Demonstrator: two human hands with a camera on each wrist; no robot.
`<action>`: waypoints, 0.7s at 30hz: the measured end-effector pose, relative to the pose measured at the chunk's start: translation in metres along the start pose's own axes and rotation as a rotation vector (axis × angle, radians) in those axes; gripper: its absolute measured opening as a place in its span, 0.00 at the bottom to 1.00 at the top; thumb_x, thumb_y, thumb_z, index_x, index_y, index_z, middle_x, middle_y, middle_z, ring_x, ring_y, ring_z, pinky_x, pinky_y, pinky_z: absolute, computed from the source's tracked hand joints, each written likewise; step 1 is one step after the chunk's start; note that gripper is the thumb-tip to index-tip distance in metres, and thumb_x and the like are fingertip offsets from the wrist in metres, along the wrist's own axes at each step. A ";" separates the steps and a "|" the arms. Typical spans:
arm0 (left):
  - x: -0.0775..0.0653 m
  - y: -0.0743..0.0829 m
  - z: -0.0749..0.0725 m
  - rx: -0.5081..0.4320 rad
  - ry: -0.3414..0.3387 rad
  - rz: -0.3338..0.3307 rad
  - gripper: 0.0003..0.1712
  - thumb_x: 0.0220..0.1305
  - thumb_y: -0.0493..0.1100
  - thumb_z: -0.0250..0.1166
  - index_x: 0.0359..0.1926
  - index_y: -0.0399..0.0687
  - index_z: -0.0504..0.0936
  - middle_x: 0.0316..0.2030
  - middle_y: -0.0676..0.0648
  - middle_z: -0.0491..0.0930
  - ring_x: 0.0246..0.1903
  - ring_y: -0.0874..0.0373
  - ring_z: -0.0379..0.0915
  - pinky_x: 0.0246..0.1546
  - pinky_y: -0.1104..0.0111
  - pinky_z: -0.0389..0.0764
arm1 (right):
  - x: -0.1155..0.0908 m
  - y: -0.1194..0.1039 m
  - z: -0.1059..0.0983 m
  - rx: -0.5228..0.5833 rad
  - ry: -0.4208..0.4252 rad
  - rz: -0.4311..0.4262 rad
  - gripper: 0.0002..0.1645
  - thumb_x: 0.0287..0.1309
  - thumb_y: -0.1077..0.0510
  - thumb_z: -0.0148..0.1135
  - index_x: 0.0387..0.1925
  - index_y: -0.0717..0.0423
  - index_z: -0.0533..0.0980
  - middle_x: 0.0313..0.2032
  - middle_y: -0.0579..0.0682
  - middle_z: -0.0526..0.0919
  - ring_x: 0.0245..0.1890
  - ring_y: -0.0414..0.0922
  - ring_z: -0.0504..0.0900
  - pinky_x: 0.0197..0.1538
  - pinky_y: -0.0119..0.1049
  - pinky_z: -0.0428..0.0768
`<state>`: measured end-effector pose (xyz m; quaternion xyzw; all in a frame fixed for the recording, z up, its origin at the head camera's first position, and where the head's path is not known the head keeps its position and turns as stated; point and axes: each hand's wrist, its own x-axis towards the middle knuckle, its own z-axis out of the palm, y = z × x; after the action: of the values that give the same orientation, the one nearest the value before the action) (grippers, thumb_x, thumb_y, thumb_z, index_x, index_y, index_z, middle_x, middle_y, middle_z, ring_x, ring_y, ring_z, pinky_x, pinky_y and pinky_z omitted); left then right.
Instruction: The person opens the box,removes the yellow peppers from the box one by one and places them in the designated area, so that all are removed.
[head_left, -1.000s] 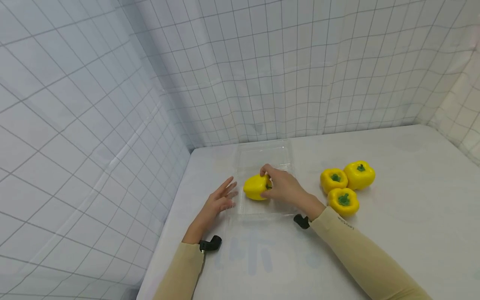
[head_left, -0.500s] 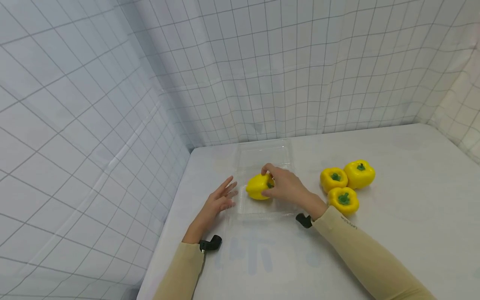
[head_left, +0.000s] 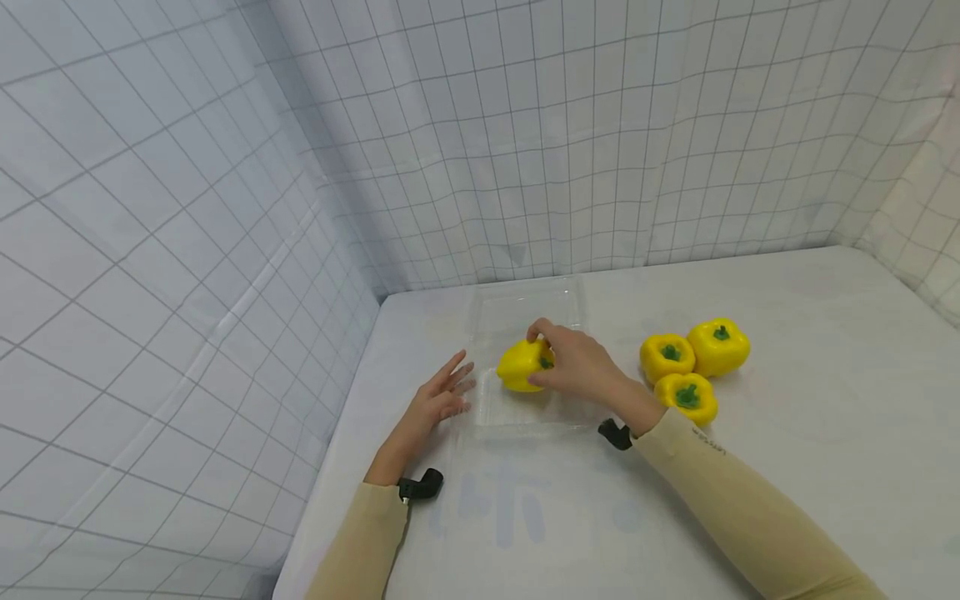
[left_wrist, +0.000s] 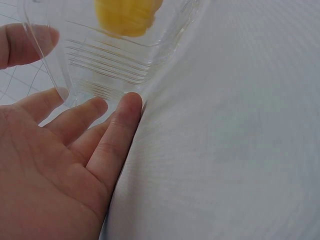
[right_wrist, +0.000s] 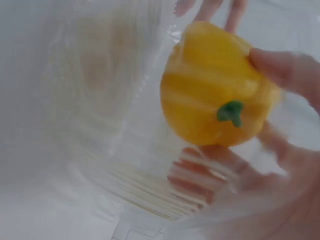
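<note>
A yellow bell pepper [head_left: 519, 367] lies on its side over the clear plastic clamshell box [head_left: 510, 432], its green stem facing right. My right hand [head_left: 581, 364] grips it at the stem end, thumb on the near side and fingers on the far side. Through the plastic in the right wrist view, the pepper [right_wrist: 210, 85] appears between thumb and fingers. My left hand [head_left: 432, 406] is at the left side of the box, fingers extended. In the left wrist view its fingertips are right at the ribbed clear wall [left_wrist: 107, 65].
Three more yellow bell peppers stand grouped right of the box: one at the front [head_left: 686, 396], one behind it [head_left: 667, 358] and one at the far right [head_left: 718, 346]. The box's lid [head_left: 527, 308] lies folded back. A gridded curtain [head_left: 525, 167] hangs behind the white table.
My right hand has moved slightly right and away from me, carrying the bell pepper with it. The left hand has stayed in place beside the box.
</note>
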<state>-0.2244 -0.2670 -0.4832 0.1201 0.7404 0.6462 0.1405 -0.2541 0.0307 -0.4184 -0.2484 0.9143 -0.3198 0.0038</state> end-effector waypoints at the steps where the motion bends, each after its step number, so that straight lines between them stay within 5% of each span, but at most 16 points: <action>1: 0.000 0.000 0.000 -0.003 -0.002 0.000 0.43 0.71 0.35 0.55 0.80 0.64 0.51 0.76 0.48 0.58 0.71 0.51 0.60 0.68 0.47 0.62 | 0.000 -0.001 -0.001 -0.001 0.002 -0.001 0.32 0.52 0.48 0.76 0.56 0.45 0.71 0.48 0.46 0.81 0.41 0.46 0.78 0.45 0.45 0.79; 21: 0.000 -0.001 -0.001 0.017 -0.005 0.015 0.42 0.71 0.35 0.54 0.80 0.62 0.51 0.75 0.50 0.59 0.71 0.50 0.60 0.68 0.48 0.63 | -0.012 -0.012 -0.017 -0.011 0.044 -0.031 0.32 0.52 0.48 0.76 0.56 0.45 0.71 0.47 0.45 0.82 0.41 0.46 0.79 0.44 0.45 0.79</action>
<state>-0.2242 -0.2678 -0.4836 0.1284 0.7445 0.6407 0.1368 -0.2410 0.0381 -0.4001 -0.2555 0.9120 -0.3202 -0.0228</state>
